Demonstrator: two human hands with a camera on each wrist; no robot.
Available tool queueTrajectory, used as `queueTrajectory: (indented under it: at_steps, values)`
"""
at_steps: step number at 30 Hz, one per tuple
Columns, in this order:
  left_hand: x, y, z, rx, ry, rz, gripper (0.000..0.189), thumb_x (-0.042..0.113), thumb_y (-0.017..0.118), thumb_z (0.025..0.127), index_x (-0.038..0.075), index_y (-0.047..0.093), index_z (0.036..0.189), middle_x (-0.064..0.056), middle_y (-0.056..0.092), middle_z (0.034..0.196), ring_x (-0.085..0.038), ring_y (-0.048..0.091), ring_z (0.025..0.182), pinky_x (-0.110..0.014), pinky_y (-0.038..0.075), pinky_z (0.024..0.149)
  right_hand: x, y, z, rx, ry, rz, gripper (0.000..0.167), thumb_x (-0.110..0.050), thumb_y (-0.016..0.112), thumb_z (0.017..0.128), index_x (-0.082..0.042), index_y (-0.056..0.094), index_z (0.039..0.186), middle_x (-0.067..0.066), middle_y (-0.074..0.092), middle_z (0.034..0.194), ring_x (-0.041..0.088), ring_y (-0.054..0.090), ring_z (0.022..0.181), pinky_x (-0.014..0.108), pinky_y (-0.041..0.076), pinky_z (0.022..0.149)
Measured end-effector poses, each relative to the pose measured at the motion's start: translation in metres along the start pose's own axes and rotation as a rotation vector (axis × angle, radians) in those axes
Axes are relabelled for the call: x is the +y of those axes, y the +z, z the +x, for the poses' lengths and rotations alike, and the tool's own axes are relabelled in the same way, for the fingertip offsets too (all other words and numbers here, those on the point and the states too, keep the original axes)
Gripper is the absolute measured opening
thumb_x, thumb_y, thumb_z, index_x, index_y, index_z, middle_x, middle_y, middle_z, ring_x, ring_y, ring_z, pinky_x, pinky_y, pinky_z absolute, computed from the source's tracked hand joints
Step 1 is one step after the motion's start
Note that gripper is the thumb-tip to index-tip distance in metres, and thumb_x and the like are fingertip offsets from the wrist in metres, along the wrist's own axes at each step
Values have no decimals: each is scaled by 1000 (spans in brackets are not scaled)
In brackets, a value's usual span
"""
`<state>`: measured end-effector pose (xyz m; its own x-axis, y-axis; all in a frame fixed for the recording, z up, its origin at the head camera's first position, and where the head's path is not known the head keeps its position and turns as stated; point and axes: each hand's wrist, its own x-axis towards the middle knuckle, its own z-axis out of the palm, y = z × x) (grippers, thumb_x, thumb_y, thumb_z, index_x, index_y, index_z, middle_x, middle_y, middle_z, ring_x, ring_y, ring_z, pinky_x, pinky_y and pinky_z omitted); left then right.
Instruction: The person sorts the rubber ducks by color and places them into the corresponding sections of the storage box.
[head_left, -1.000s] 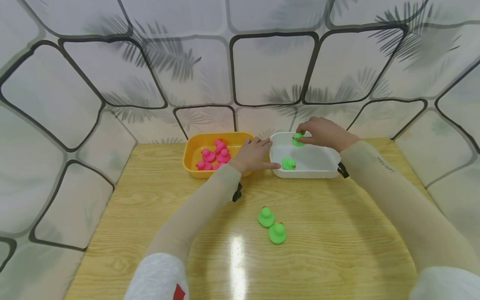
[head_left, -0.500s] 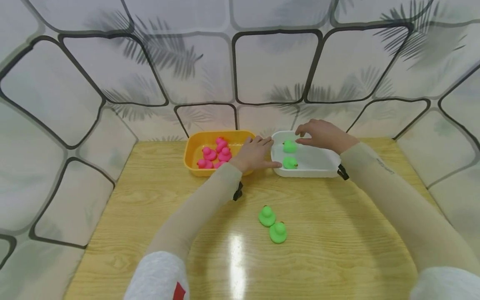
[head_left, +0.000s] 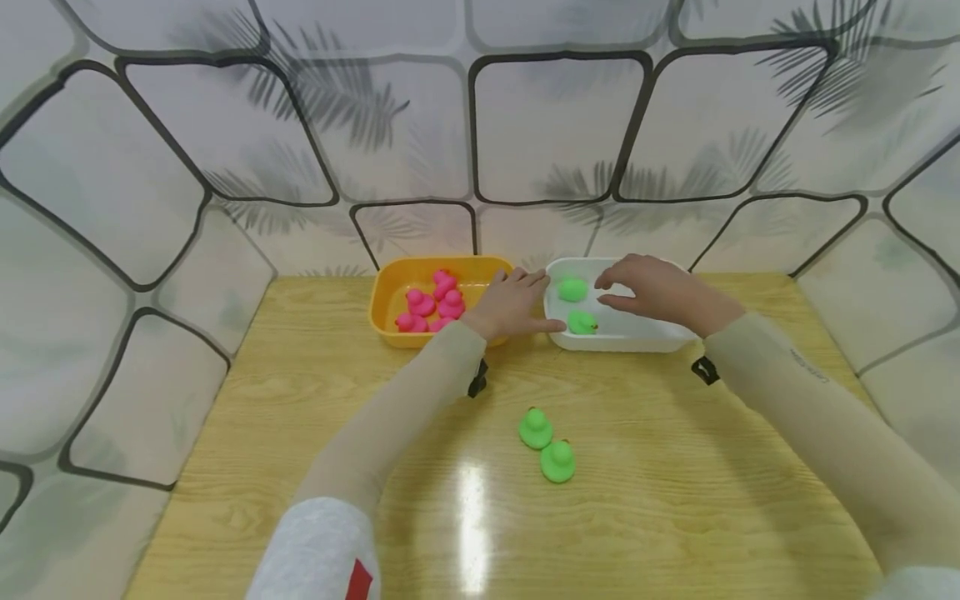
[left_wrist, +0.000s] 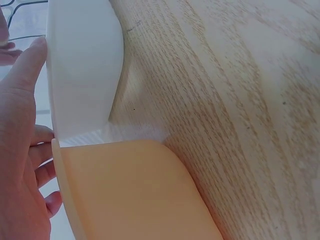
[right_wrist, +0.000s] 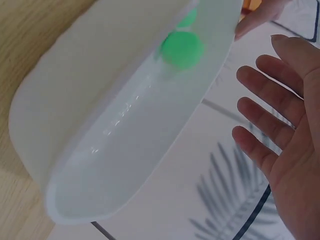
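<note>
My left hand (head_left: pixel 510 307) rests across the adjoining rims of a yellow tray (head_left: pixel 381 305) and a white tray (head_left: pixel 637 330), fingers spread. In the left wrist view its thumb (left_wrist: pixel 31 61) touches the white tray's rim. Over the white tray is my right hand (head_left: pixel 660 290), holding nothing; the right wrist view shows its fingers (right_wrist: pixel 267 120) extended and apart. Two green rubber ducks sit at the white tray's left end, one farther back (head_left: pixel 572 289) and one nearer (head_left: pixel 582 322). Several pink rubber ducks (head_left: pixel 421 302) lie in the yellow tray, some partly hidden by my left hand.
Two more green ducks stand close together on the wooden table (head_left: pixel 337 467), one (head_left: pixel 536 428) slightly behind the other (head_left: pixel 558 462). A patterned cloth wall (head_left: pixel 555 125) rises directly behind the trays and along both sides.
My right hand has let go of a green duck at the back left of the white tray, then moved slightly right, away from it. The left hand has stayed at the rims.
</note>
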<state>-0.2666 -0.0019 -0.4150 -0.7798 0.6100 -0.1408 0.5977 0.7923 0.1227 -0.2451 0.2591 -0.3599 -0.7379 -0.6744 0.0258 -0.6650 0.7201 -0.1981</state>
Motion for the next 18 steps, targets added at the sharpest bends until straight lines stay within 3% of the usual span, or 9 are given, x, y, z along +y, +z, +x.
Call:
queueTrajectory:
  at_steps: [7, 18]
  values:
    - [0, 0, 0, 2, 8, -5, 99, 78, 49, 95, 12, 30, 165, -6, 28, 171, -30, 29, 153, -54, 24, 123, -20, 5, -13, 63, -122, 6, 20, -13, 78, 94, -1, 76, 111, 12, 76, 107, 35, 67, 106, 54, 53, 94]
    - [-1, 2, 2, 3, 4, 12, 99, 79, 48, 95, 13, 28, 166, -4, 28, 171, -28, 29, 153, -54, 23, 123, -50, 22, -36, 106, -215, 26, 19, -13, 81, 90, -7, 75, 108, 6, 73, 104, 30, 67, 102, 51, 53, 93]
